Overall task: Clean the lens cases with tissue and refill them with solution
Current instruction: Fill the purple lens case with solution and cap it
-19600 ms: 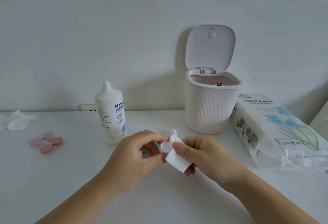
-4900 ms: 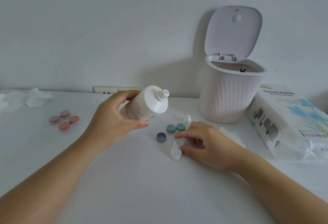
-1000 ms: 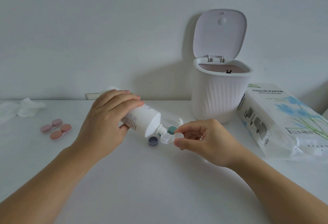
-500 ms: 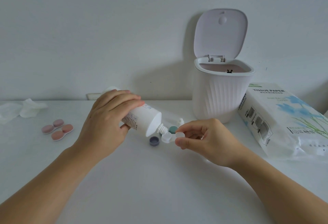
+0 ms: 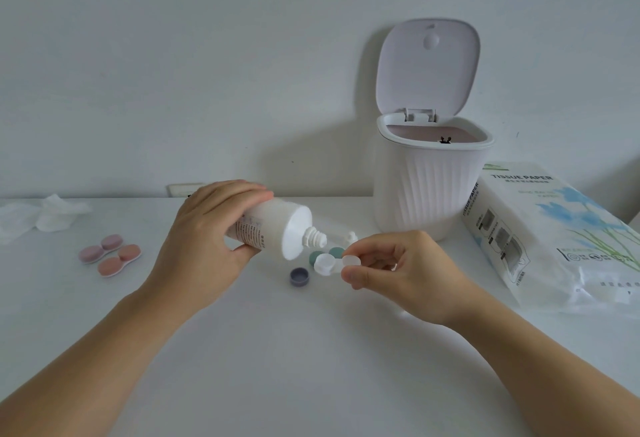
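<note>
left hand (image 5: 204,239) tips solution bottle (image 5: 273,230) over held lens case (image 5: 334,263).

item: our two forearms and hands, seen from the head camera. left hand (image 5: 207,246) and right hand (image 5: 401,273), both bare: we see no gloves, rings, watch or bands on them. left forearm (image 5: 104,360) and right forearm (image 5: 540,353) bare as far as the picture's lower edge, no sleeve or cuff in view. fingernails short and unpainted where they show. relative to the white bin (image 5: 429,187), both hands lie nearer to us.
</note>
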The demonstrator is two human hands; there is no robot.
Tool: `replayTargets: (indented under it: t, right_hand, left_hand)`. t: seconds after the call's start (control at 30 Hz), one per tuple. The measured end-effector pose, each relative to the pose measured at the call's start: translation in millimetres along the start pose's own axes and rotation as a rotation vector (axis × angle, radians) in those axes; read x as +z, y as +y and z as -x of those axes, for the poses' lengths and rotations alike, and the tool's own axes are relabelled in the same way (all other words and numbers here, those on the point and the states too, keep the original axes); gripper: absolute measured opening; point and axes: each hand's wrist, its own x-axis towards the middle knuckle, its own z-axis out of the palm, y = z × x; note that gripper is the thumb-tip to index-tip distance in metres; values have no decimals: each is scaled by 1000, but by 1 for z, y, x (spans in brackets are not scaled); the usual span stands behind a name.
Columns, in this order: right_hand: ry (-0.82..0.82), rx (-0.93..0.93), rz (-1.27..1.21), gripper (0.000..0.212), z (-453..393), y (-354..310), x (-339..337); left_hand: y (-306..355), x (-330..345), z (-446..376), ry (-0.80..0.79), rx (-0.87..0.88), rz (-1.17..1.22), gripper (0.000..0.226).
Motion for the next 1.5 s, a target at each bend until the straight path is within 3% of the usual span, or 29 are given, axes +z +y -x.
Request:
replayTargets:
  t: [0.2,0.53,0.77,1.1,1.23,1.33,1.4,1.5]
  right_hand:
    - [10,7,8,6,0,0,-1]
    - [16,-28,42,10,-2,1,-1]
    - [23,-31,73,11,-1,0,-2]
    - [33,-58,70,14,-1,-1,-2]
    - [43,-62,50,12,0,-2,-2]
    - [51,-64,56,12,-1,-1,-2]
    - [55,-64,52,11,-1,-1,-2]
    - [62,-67,55,11,-1,-1,-2]
  left_hand:
    - [2,-4,4,3,-220,198,79]
    - [-7,-6,1,88,-608,499,66]
    - [-5,1,-1,88,-735,618,52]
    - [-3,7,3,69,-806,632,58]
    - [1,5,3,78,-773,572,72]
    - [9,2,3,205,-674,421,84]
    - [18,-4,2,316,-498,256,81]
    - [32,-8,2,368,-119,80,55]
